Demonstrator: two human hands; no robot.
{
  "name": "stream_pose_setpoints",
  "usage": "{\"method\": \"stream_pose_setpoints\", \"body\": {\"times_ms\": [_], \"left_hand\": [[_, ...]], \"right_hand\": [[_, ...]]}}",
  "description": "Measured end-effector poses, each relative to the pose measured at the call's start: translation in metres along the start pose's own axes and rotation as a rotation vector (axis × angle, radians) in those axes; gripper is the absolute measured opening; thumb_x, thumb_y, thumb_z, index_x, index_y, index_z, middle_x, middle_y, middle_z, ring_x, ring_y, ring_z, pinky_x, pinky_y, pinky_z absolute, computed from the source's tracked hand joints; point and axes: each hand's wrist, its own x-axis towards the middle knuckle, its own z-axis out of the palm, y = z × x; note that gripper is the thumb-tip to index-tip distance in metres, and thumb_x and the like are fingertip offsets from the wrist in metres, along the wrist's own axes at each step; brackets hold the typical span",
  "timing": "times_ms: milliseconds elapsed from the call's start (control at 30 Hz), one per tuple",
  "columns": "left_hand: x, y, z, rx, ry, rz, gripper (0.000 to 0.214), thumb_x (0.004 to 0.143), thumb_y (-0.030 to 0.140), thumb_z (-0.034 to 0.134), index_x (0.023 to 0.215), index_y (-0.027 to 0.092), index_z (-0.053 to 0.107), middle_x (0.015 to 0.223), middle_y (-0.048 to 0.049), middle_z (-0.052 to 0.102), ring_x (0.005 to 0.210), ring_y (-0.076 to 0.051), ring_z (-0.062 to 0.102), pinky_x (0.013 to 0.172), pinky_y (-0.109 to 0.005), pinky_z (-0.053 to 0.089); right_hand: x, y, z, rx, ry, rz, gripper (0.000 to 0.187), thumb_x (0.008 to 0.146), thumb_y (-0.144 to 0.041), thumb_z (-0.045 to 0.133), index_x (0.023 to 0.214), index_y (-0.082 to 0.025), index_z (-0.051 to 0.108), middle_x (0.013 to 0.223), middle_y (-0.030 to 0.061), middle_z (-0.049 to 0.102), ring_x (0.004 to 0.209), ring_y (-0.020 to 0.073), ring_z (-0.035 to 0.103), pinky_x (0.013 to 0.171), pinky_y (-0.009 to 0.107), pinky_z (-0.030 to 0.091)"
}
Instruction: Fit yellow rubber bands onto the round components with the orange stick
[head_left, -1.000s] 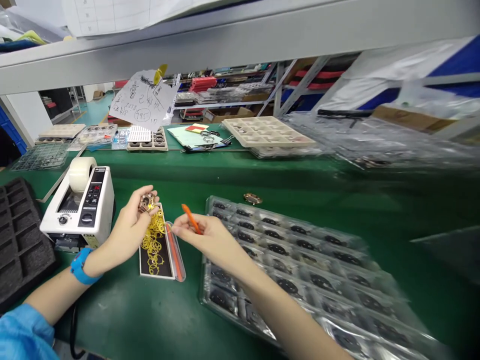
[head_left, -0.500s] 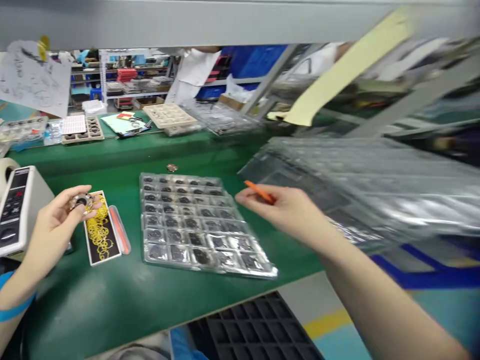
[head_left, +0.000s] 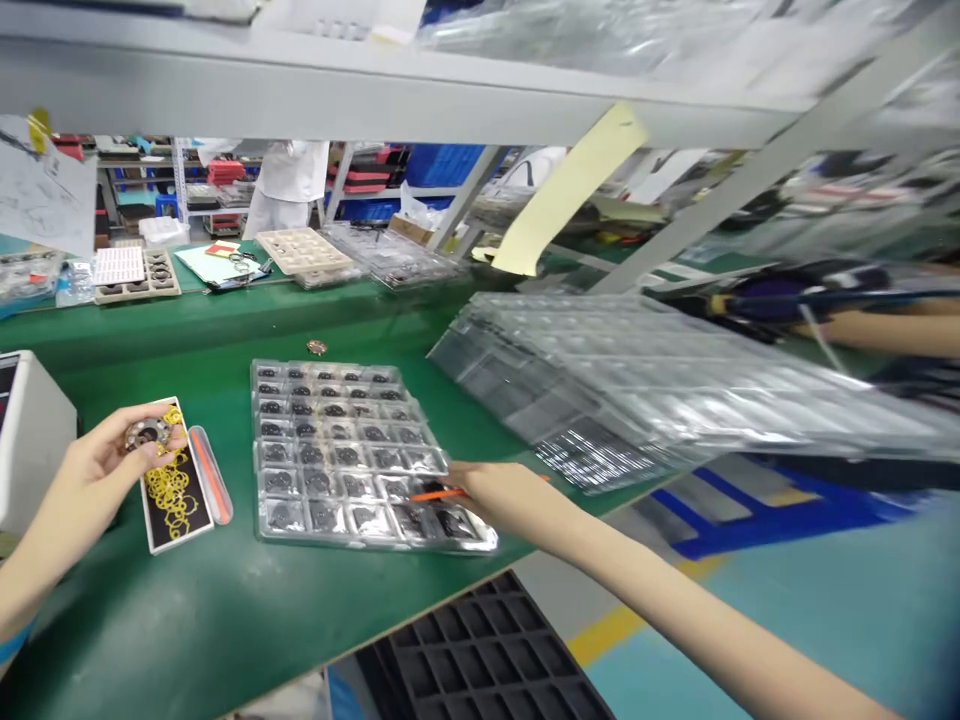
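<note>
My left hand (head_left: 94, 475) pinches a small round metallic part with a dark centre (head_left: 148, 433), held above a narrow white-edged box (head_left: 196, 532). Tangled yellow rings (head_left: 172, 495) lie in that box. A slim clear case with an orange strip (head_left: 212, 478) rests against its right side. My right hand (head_left: 491, 492) grips a thin orange stick-like tool (head_left: 433, 495) over the lower right of a clear compartment tray (head_left: 315, 538). Dark round parts sit in the tray's pockets. The right fingertips are partly hidden, and I cannot tell whether the tool touches a part.
Stacked clear plastic trays (head_left: 570, 360) stand to the right. One loose round part (head_left: 316, 347) lies behind the compartment tray. A black tray (head_left: 480, 650) is below the bench edge. Yellow paper (head_left: 562, 195) hangs from the shelf. Another person's arm (head_left: 892, 330) shows at far right.
My right hand has moved left and down with the orange tool, from beside the tray to over its lower right pockets. My left hand still holds the round part. The view has shifted right.
</note>
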Motion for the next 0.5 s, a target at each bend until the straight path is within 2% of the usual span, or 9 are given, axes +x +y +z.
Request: {"method": "stream_pose_setpoints", "body": {"times_ms": [167, 400, 500], "left_hand": [[0.0, -0.002, 0.005, -0.051, -0.037, -0.009, 0.04, 0.078, 0.043, 0.068, 0.11, 0.018, 0.063, 0.113, -0.0104, 0.07, 0.103, -0.026, 0.068, 0.093, -0.041, 0.055], [0.0, -0.008, 0.01, -0.219, -0.109, -0.047, 0.033, 0.079, 0.028, 0.067, 0.109, 0.018, 0.059, 0.11, -0.0095, 0.068, 0.106, -0.023, 0.066, 0.098, -0.041, 0.051], [0.001, -0.012, 0.011, -0.262, -0.117, -0.063, 0.033, 0.079, 0.024, 0.065, 0.11, 0.018, 0.057, 0.11, -0.009, 0.067, 0.105, -0.023, 0.066, 0.098, -0.042, 0.05]], "right_hand": [[0.008, 0.005, 0.008, 0.001, -0.035, -0.154, 0.029, 0.068, -0.023, 0.06, 0.045, -0.027, 0.044, 0.046, 0.0067, 0.054, 0.032, 0.0204, 0.048, 0.038, 0.032, 0.022], [0.007, 0.016, 0.015, 0.006, -0.059, -0.144, 0.027, 0.07, -0.025, 0.056, 0.046, -0.029, 0.045, 0.044, 0.0096, 0.053, 0.031, 0.0286, 0.052, 0.042, 0.034, 0.021], [0.011, 0.019, 0.02, 0.021, -0.161, -0.163, 0.028, 0.067, -0.027, 0.06, 0.042, -0.03, 0.049, 0.044, 0.011, 0.054, 0.034, 0.0288, 0.055, 0.043, 0.035, 0.023]]}}
